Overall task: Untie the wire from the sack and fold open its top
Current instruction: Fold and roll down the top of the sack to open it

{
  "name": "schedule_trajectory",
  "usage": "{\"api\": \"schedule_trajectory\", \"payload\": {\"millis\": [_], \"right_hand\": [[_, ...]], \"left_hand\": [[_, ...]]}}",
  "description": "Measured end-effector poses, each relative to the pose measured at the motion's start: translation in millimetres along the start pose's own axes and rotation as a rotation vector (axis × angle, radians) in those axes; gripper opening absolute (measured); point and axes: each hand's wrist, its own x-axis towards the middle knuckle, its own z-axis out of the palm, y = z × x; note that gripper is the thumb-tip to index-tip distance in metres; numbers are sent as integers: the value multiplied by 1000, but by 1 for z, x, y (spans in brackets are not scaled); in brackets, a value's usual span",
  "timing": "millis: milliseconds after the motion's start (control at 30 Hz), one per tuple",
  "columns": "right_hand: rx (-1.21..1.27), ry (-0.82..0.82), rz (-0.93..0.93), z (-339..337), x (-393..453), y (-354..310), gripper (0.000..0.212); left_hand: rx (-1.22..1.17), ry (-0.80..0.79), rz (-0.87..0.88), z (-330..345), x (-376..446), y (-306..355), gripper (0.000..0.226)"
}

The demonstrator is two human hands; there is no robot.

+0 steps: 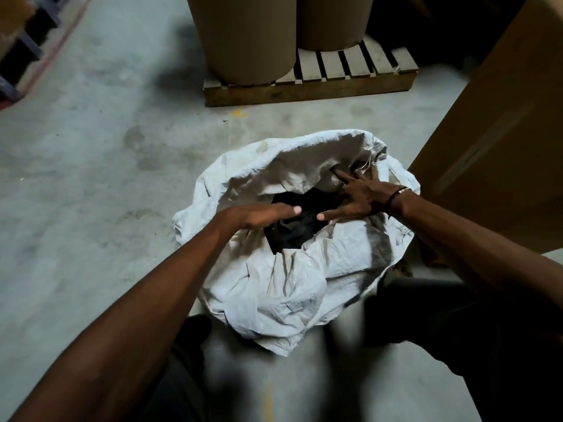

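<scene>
From the head view we look down on one white woven sack point(283, 287) standing on the concrete floor point(91, 178), right between our knees. Its mouth is already open, the rim rolled outward in a loose collar around dark contents point(292, 226) that we cannot identify. We see no wire on it; a few pale threads hang at the far right of the rim, too fine to name.

Our left hand point(259, 216) lies flat and spread over the near-left edge of the opening, fingers together, gripping nothing that we can see. Our right hand point(359, 196) is splayed wide against the far-right inner wall of the sack, fingers fanned and pressing on the fabric, not pinching it. A dark band point(396, 196) circles that wrist.

We judge the untying done and the folding well along. To finish it well, we should press the collar down evenly all the way round, working the two hands opposite each other so the sack does not tip. The far side stands higher than the near side, so it wants the next turn down. We keep our fingers outside the dark load.

Counting: one sack, two hands, one wristband. Beyond the sack, two brown cardboard drums point(243, 38) stand on one wooden pallet point(310, 86), well apart from us. One large carton point(493, 132) leans in at the right, near the sack.
</scene>
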Motion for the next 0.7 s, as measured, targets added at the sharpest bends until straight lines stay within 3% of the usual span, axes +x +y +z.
{"api": "schedule_trajectory", "payload": {"millis": [67,167,267,333,433,533,600,700], "right_hand": [[18,23,14,2,-1,4,106],[-14,28,-16,4,-2,10,95],[-18,55,-27,4,-2,15,104],[-7,31,-30,1,-4,15,93],[16,-23,-33,-2,-7,9,89],[22,-14,-36,-5,-9,0,89],[6,-21,-31,-7,-10,-2,91],[16,-16,-15,-10,-16,-5,96]], "left_hand": [[-118,197,65,-10,13,-3,69],[-211,559,-50,-30,30,-10,85],[-354,704,-35,-48,47,-15,71],[-284,666,-42,-52,52,-15,69],[56,491,-65,-38,44,-11,54],[405,118,-118,-4,29,-11,57],[647,-45,-277,13,19,-17,68],[511,-122,-461,15,3,-28,78]]}}
